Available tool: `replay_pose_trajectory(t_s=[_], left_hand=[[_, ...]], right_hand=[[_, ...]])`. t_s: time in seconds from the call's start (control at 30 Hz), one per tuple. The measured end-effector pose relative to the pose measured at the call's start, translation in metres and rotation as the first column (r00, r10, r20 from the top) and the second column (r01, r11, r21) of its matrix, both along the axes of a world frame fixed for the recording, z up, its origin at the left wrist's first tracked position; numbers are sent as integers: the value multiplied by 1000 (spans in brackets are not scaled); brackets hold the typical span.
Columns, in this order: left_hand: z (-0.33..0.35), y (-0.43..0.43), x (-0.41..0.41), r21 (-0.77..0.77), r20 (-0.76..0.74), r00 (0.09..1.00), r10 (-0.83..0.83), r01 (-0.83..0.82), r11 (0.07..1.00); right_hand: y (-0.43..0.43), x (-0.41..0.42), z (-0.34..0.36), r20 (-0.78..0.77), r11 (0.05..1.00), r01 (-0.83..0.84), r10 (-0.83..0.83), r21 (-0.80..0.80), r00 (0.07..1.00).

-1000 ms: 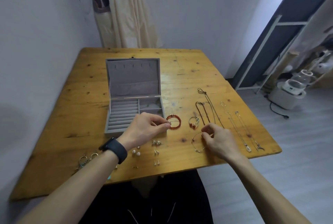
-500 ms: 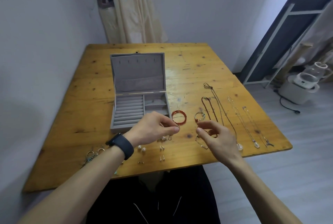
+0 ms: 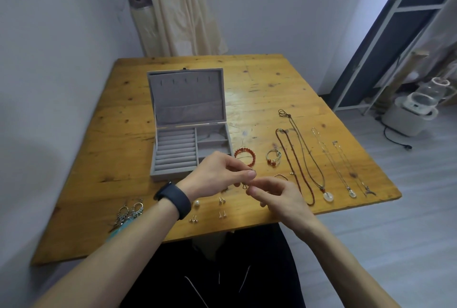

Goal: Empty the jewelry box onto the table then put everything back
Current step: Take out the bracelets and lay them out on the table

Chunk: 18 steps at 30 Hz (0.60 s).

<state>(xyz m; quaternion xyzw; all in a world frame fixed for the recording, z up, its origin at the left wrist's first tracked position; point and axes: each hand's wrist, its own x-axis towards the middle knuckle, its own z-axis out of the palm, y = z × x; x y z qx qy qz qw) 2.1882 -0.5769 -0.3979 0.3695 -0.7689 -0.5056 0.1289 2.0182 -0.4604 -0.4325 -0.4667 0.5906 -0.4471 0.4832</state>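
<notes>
The grey jewelry box (image 3: 188, 99) stands open on the wooden table (image 3: 259, 85), and its compartments look empty. Just in front of it my left hand (image 3: 217, 176) pinches one end of a thin bracelet (image 3: 282, 176) between thumb and fingertips. My right hand (image 3: 277, 193) pinches the same fine piece right beside it, and a small loop (image 3: 244, 186) dangles between the fingertips. On the table lie a red bead bracelet (image 3: 244, 155), a ring bracelet with red beads (image 3: 273, 156), a red bead necklace (image 3: 294, 166), a cord necklace with a white pendant (image 3: 328, 196) and two silver chains (image 3: 331, 159).
Small stud earrings (image 3: 221, 200) and a pearl (image 3: 196, 203) lie near the front edge under my left wrist. Dangle earrings (image 3: 128, 211) sit at the front left. A wall runs along the table's left side. A white appliance (image 3: 410, 112) stands on the floor to the right.
My right hand lifted the thin bracelet off the table and moved left. Both hands now meet in front of the box, fingertips together.
</notes>
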Motion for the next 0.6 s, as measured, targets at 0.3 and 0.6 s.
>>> replay_pose_trajectory(t_s=[0.3, 0.6], left_hand=[[-6, 6, -2, 80, -91, 987, 130, -123, 989], [-27, 27, 0, 403, -256, 858, 445, -324, 856]], right_hand=[[0, 11, 0, 60, 993, 113, -112, -22, 992], [-3, 4, 3, 338, 928, 344, -372, 142, 865]])
